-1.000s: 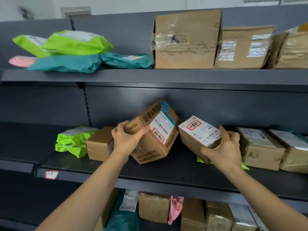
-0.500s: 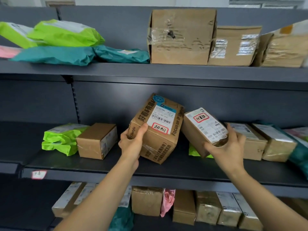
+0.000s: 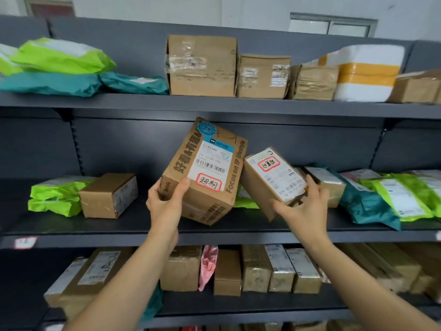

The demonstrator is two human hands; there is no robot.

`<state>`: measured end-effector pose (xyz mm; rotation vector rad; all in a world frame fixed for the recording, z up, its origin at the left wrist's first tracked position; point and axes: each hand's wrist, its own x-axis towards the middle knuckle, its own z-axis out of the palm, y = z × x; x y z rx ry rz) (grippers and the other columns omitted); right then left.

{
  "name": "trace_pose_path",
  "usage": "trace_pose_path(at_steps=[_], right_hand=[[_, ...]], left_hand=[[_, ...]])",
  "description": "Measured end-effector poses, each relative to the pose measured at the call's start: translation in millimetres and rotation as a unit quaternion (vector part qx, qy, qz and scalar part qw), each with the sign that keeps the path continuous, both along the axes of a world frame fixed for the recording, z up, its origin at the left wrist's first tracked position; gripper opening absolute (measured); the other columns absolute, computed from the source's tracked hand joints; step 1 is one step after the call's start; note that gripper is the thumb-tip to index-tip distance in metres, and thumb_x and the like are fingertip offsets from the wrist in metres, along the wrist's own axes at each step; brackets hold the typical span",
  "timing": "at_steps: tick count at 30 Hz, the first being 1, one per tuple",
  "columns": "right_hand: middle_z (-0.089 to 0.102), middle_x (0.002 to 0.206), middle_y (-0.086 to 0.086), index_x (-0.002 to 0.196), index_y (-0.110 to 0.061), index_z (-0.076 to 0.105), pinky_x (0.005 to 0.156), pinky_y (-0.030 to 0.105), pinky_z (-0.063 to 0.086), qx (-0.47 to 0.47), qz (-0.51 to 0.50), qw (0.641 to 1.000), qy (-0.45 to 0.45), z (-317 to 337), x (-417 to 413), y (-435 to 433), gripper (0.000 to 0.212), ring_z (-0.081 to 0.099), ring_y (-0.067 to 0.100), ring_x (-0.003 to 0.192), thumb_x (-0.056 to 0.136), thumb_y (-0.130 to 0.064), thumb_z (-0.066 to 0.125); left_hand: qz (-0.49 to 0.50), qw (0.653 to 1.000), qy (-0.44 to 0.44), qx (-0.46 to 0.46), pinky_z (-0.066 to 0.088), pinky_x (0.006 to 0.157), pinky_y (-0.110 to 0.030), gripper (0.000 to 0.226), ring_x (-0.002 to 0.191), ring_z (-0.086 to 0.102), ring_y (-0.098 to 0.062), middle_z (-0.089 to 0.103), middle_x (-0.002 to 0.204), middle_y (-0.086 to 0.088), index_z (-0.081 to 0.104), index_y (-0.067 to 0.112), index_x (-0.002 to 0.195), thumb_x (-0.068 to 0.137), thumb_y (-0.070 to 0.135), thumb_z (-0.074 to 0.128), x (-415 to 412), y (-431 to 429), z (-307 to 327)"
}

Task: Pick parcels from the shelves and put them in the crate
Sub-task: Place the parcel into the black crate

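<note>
Head view: my left grip (image 3: 167, 201) is clasping the lower left corner of the large printed box (image 3: 205, 173), thumb lying across its labelled face, while my right grip (image 3: 303, 209) is cupping the lower end of the small labelled box (image 3: 272, 180), fingers curling round its right edge. Both parcels are tilting over the middle shelf (image 3: 133, 225), just beside each other, their long axes running up and away from my grips, each one sitting directly ahead of the grip holding it. The crate is showing nowhere here, so I am judging both must come back toward me.
</note>
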<state>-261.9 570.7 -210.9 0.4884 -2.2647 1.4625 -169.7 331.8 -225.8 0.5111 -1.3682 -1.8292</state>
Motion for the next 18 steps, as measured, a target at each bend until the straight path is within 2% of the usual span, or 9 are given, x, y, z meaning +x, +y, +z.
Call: trace_pose_path(at_steps=[6, 10, 13, 16, 18], right_hand=[[0.028, 0.131, 0.003, 0.145, -0.013, 0.028, 0.094, 0.016, 0.025, 0.013, -0.024, 1.000, 0.007, -5, 33, 95, 0.096, 0.031, 0.008, 0.116, 0.068, -0.029, 0.082], [0.029, 0.135, 0.006, 0.145, -0.011, 0.029, 0.096, 0.017, 0.026, 0.022, -0.068, 0.997, -0.026, -14, 59, 190, 0.096, 0.034, 0.015, 0.124, 0.067, -0.027, 0.083], [0.030, 0.134, 0.005, 0.143, -0.011, 0.032, 0.092, 0.016, 0.027, 0.026, -0.102, 0.993, -0.055, -24, 80, 262, 0.093, 0.037, 0.015, 0.121, 0.067, -0.027, 0.083], [0.030, 0.133, 0.005, 0.143, -0.011, 0.032, 0.090, 0.016, 0.027, 0.028, -0.140, 0.987, -0.073, -36, 101, 327, 0.092, 0.037, 0.014, 0.120, 0.067, -0.028, 0.082], [0.029, 0.132, 0.005, 0.142, -0.011, 0.033, 0.090, 0.016, 0.027, 0.023, -0.170, 0.982, -0.083, -44, 115, 367, 0.091, 0.037, 0.013, 0.116, 0.067, -0.027, 0.083]], left_hand=[[-0.020, 1.000, 0.010, 0.015, 0.046, 0.095, -0.050, 0.098, 0.116, 0.050, -0.015, 0.045, 0.133, 0.006, 0.040, 0.041, 0.126, 0.039, 0.073, 0.073, 15, 88, -6], [-0.084, 0.996, -0.003, 0.035, 0.048, 0.094, -0.046, 0.103, 0.115, 0.052, -0.016, 0.047, 0.132, 0.005, 0.041, 0.040, 0.126, 0.035, 0.071, 0.077, 24, 172, -18], [-0.124, 0.991, -0.023, 0.037, 0.046, 0.093, -0.044, 0.096, 0.115, 0.052, -0.018, 0.050, 0.132, 0.004, 0.040, 0.038, 0.128, 0.044, 0.067, 0.078, 22, 235, -33], [-0.159, 0.985, -0.053, 0.042, 0.049, 0.093, -0.049, 0.108, 0.113, 0.055, -0.019, 0.052, 0.130, 0.003, 0.044, 0.038, 0.125, 0.029, 0.076, 0.078, 16, 293, -45], [-0.189, 0.979, -0.066, 0.034, 0.049, 0.092, -0.051, 0.108, 0.113, 0.056, -0.020, 0.054, 0.127, 0.005, 0.046, 0.041, 0.122, 0.026, 0.078, 0.077, 12, 331, -51]])
